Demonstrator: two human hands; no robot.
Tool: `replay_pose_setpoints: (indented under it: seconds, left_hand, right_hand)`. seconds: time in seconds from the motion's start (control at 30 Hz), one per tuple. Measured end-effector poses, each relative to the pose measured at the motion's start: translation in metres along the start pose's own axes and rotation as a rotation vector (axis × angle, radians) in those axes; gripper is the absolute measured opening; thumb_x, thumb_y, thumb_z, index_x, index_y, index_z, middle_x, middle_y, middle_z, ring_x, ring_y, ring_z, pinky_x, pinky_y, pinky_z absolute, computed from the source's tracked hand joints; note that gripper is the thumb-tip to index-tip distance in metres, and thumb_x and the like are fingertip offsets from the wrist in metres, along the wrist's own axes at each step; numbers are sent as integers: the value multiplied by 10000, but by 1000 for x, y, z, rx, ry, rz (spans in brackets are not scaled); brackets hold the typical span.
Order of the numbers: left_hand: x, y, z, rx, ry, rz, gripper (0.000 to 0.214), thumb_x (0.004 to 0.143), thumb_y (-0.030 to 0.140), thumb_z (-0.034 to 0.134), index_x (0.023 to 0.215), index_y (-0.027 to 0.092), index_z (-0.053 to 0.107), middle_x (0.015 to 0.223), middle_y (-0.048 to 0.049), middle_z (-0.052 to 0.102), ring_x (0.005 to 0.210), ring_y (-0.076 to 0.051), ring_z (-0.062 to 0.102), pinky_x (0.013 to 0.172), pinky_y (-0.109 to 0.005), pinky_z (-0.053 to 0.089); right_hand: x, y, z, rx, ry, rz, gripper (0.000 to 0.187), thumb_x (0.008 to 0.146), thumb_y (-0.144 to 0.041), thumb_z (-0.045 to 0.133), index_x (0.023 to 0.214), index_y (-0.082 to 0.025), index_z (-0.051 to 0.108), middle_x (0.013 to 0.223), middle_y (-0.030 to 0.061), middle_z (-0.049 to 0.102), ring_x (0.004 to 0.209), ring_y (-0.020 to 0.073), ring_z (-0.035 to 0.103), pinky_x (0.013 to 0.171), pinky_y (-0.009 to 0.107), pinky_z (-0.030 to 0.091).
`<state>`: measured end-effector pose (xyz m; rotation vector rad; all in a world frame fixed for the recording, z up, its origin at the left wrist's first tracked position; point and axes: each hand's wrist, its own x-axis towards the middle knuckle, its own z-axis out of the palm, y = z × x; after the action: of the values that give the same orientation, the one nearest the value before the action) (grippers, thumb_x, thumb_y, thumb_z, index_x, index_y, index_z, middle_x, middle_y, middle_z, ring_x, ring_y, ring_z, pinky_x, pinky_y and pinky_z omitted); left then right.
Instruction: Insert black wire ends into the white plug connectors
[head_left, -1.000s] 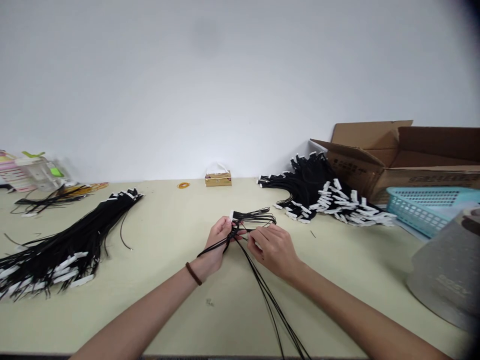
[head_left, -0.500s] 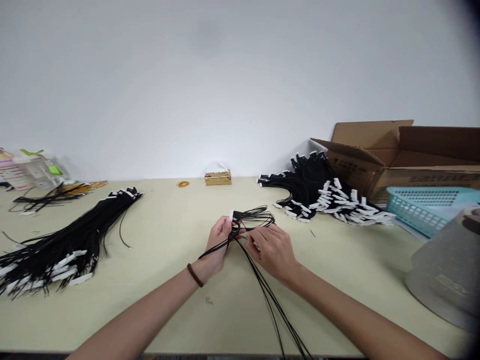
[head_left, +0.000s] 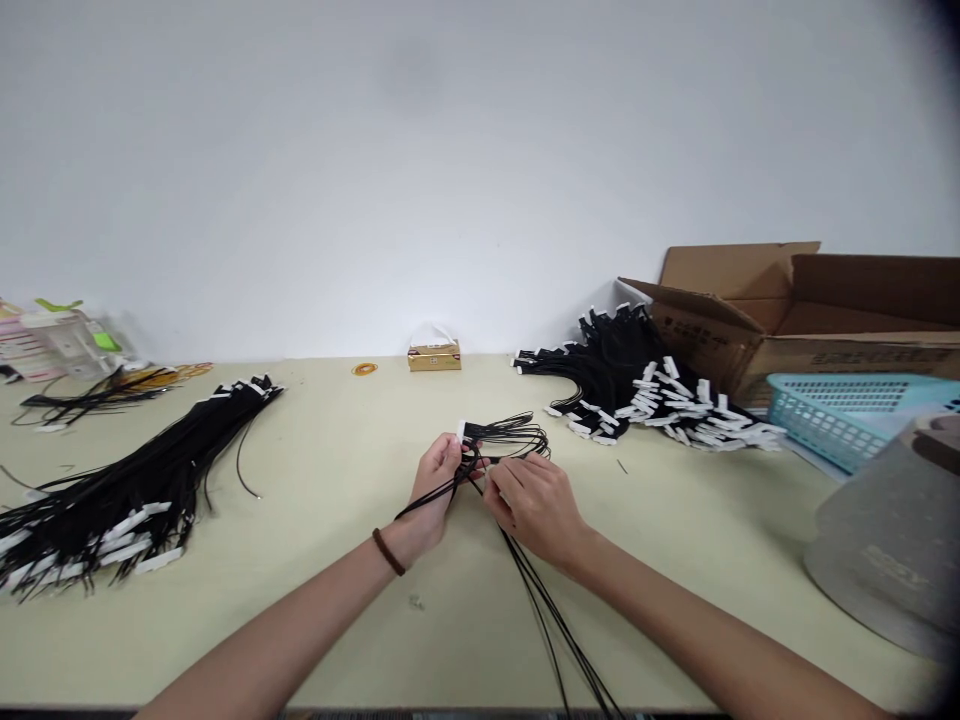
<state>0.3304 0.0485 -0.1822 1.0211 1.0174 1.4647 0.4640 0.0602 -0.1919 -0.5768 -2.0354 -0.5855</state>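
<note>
A black wire harness (head_left: 510, 432) with a white connector at its left end is held over the middle of the table. My left hand (head_left: 435, 485) is closed around it just below the connector, a brown band on the wrist. Some of its wires loop to the right; others hang toward the table's front edge. My right hand (head_left: 534, 500) is closed at the wires, just right of my left hand, its fingertips pinched together. What lies between those fingertips is mostly hidden, but black wires run out beneath them.
Piles of black harnesses with white connectors lie at left (head_left: 135, 480) and right (head_left: 615, 370). An open cardboard box (head_left: 847, 350), a teal basket (head_left: 814, 420) and a grey container (head_left: 885, 540) stand at right. A gold tissue box (head_left: 434, 357) and rubber bands (head_left: 365, 369) sit by the wall.
My right hand has shifted slightly left, closer to my left hand, and its fingers have curled in more tightly. My left hand keeps its hold on the harness.
</note>
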Motion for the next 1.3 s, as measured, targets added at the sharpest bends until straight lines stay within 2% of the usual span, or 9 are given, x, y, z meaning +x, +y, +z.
replay_pose_setpoints:
  seconds: [0.17, 0.53, 1.03, 1.3]
  left_hand:
    - [0, 1, 0, 11, -7, 4, 374, 670, 529, 594, 716, 173, 490, 662, 26, 502, 566, -76, 419, 548, -209, 309]
    - [1, -2, -1, 2, -15, -10, 356, 697, 512, 571, 728, 173, 468, 716, 12, 528, 628, -92, 479, 582, -214, 355]
    - [0, -2, 1, 8, -2, 5, 377, 677, 528, 587, 705, 170, 471, 645, 35, 480, 565, -70, 404, 534, -198, 304]
    - [0, -1, 1, 12, 3, 7, 367, 691, 515, 578, 714, 164, 475, 673, 27, 490, 593, -73, 437, 546, -194, 327]
  right_hand:
    - [0, 1, 1, 10, -16, 8, 175, 812, -83, 424, 658, -166, 428, 574, -24, 498, 510, 92, 419, 566, 248, 250]
    - [2, -2, -2, -42, 60, 19, 193, 793, -89, 479, 619, -162, 436, 535, -27, 482, 509, 88, 417, 557, 255, 266]
    - [0, -2, 2, -72, 50, 19, 197, 805, -95, 475, 620, -156, 438, 537, -28, 487, 518, 90, 439, 561, 258, 261]
    - [-1, -4, 1, -39, 51, -3, 186, 806, -82, 461, 637, -152, 433, 566, -26, 502, 525, 86, 439, 563, 253, 254]
